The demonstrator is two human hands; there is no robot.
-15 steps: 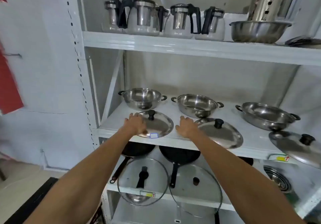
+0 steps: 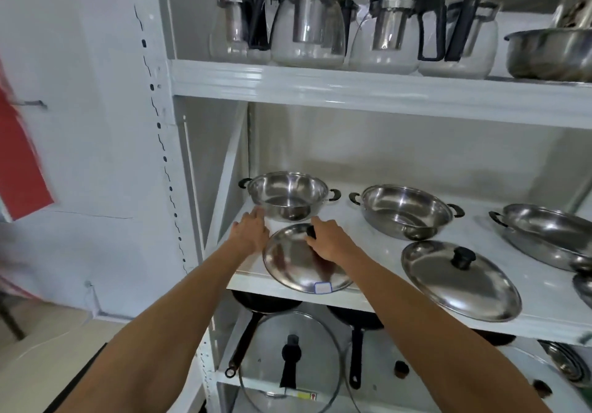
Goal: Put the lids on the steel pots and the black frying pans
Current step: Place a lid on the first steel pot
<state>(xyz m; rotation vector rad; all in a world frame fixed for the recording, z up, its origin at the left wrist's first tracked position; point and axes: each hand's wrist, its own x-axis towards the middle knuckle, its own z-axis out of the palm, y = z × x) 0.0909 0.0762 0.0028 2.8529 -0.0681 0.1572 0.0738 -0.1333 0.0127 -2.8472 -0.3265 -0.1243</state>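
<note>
Three open steel pots stand on the middle shelf: left pot (image 2: 288, 195), middle pot (image 2: 405, 211), right pot (image 2: 547, 236). A steel lid (image 2: 301, 268) with a black knob lies in front of the left pot. My right hand (image 2: 330, 238) closes on that knob. My left hand (image 2: 251, 231), fingers apart, rests beside the lid's left edge, near the left pot. A second steel lid (image 2: 458, 279) lies in front of the middle pot. Below, black frying pans (image 2: 266, 303) sit behind glass lids (image 2: 288, 361).
Glass teapots (image 2: 307, 22) and a steel bowl (image 2: 547, 54) fill the top shelf (image 2: 352, 89). The white shelf upright (image 2: 160, 156) runs down the left. A third steel lid's edge (image 2: 583, 291) shows at far right. A red sheet (image 2: 19, 162) hangs on the left wall.
My right hand has moved left from the middle lid onto the left lid's knob. My left hand has slid off the lid to its left edge. The camera has come closer.
</note>
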